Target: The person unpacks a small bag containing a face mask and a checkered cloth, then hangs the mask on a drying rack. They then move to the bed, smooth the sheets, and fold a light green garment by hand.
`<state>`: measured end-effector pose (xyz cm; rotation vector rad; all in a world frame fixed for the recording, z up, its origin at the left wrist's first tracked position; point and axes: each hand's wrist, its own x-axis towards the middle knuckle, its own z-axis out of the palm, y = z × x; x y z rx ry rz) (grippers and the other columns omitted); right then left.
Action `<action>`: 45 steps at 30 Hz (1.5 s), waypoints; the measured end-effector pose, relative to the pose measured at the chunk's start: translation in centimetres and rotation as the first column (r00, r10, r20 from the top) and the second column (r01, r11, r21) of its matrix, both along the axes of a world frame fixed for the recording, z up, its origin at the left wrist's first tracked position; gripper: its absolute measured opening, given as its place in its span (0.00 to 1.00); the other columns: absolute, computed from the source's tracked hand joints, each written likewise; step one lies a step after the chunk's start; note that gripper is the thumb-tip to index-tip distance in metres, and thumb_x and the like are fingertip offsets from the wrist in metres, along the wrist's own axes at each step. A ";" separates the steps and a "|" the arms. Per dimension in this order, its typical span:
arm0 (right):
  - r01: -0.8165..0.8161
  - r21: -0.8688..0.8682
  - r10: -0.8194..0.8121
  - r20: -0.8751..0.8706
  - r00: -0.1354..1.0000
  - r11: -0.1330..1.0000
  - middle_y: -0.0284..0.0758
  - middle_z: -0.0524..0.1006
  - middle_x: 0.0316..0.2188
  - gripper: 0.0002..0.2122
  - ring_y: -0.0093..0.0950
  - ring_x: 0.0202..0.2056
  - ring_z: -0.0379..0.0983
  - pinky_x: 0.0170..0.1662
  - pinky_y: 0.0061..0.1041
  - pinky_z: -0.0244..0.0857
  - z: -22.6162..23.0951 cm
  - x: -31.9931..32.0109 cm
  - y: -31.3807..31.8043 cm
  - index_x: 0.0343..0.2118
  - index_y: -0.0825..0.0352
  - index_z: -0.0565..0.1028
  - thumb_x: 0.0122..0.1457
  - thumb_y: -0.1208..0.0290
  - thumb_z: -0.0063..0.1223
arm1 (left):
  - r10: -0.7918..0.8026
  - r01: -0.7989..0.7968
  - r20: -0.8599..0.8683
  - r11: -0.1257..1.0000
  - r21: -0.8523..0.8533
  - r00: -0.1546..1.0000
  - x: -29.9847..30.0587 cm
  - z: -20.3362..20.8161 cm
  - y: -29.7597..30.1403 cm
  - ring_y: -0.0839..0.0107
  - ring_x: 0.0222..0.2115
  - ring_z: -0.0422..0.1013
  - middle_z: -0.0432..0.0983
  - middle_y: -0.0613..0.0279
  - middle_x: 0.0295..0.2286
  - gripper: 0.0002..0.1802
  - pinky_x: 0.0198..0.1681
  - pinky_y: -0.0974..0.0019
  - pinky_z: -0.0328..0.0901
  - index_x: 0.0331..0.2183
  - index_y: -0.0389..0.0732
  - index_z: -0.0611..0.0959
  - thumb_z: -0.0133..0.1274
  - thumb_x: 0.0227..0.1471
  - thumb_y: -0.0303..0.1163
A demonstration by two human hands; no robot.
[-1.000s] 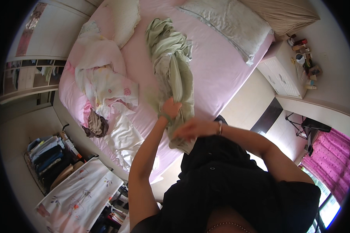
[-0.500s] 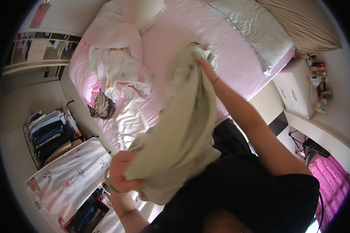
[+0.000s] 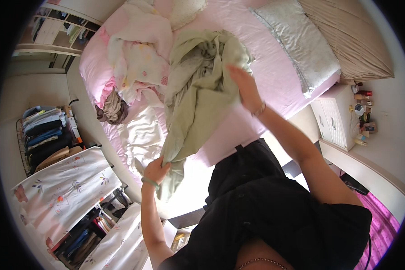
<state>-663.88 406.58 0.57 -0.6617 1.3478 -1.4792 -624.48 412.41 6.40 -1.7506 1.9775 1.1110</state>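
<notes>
A large pale green cloth (image 3: 198,108) lies rumpled across the near middle of the bed, its lower end drawn toward me. My left hand (image 3: 156,173) is closed around that lower end at the bed's near side, and a short tail of cloth hangs below the fist. At the cloth's right edge is my right hand (image 3: 246,90), fingers stretched out and resting against the fabric. Whether its thumb pinches any cloth is hidden. Bunched folds with a darker hollow show at the cloth's far end.
The bed (image 3: 274,81) has a pink sheet. On its left lie a floral quilt (image 3: 139,58), a brown crumpled cloth (image 3: 114,108) and white satiny fabric (image 3: 141,135). A grey pillow (image 3: 301,49) is at right, beside a white nightstand (image 3: 333,117). Stacked clothes (image 3: 45,135) stand left.
The green cloth was lifted and blurred in front of me; now it is spread lower on the bed. My left hand moved slightly up and right; my right hand's fingers have straightened.
</notes>
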 end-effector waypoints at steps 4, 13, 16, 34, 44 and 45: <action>-0.139 0.430 -0.016 0.337 0.941 0.892 0.33 0.74 0.29 0.18 0.20 0.20 0.70 0.17 0.17 0.63 -0.7 3.0 12.7 0.52 0.67 0.66 0.59 0.71 0.46 | -0.087 0.089 0.043 0.995 -0.044 0.995 3.8 -5.1 0.0 0.51 0.35 0.71 0.73 0.48 0.31 0.31 0.39 0.54 0.65 0.54 0.52 0.70 0.55 0.46 0.42; -0.536 -0.012 0.517 0.286 0.807 0.844 0.31 0.71 0.15 0.16 0.19 0.15 0.69 0.18 0.16 0.62 9.1 10.6 11.2 0.54 0.63 0.65 0.65 0.67 0.39 | -0.304 0.162 -0.358 0.913 -0.375 0.883 -12.5 4.2 1.2 0.54 0.41 0.70 0.65 0.51 0.47 0.49 0.41 0.56 0.67 0.59 0.49 0.62 0.66 0.34 0.40; -0.669 -0.092 0.673 0.168 0.720 0.738 0.30 0.71 0.15 0.16 0.18 0.15 0.70 0.19 0.16 0.63 10.1 11.4 10.1 0.54 0.64 0.65 0.65 0.66 0.39 | -0.015 -0.054 -0.590 0.994 -0.099 0.808 -10.5 -0.3 0.2 0.53 0.38 0.71 0.70 0.55 0.41 0.36 0.38 0.56 0.68 0.54 0.48 0.69 0.59 0.40 0.31; -0.229 0.348 -0.130 0.759 0.638 0.909 0.38 0.75 0.39 0.15 0.33 0.41 0.74 0.47 0.34 0.69 -14.5 3.8 1.8 0.45 0.67 0.71 0.56 0.68 0.45 | -0.532 0.426 -0.675 0.839 -0.339 0.511 -10.7 13.5 5.4 0.59 0.23 0.70 0.69 0.58 0.25 0.22 0.24 0.64 0.63 0.42 0.47 0.80 0.53 0.39 0.23; -0.368 -0.563 0.573 0.243 0.783 0.741 0.37 0.75 0.42 0.18 0.24 0.41 0.73 0.45 0.23 0.69 19.5 6.6 -5.3 0.49 0.72 0.69 0.54 0.78 0.41 | 0.457 -0.423 -0.874 0.833 0.356 0.166 -15.0 -0.3 -2.3 0.63 0.50 0.65 0.63 0.46 0.51 0.44 0.45 0.68 0.66 0.63 0.50 0.43 0.45 0.51 0.22; -0.427 -0.620 0.592 0.075 0.803 0.658 0.33 0.76 0.33 0.14 0.21 0.34 0.72 0.39 0.22 0.68 22.7 7.2 -4.2 0.43 0.72 0.71 0.52 0.76 0.44 | 0.348 -0.411 -0.928 0.871 0.267 0.135 -15.9 0.5 -4.7 0.62 0.50 0.65 0.64 0.46 0.51 0.42 0.46 0.67 0.66 0.62 0.49 0.44 0.46 0.51 0.24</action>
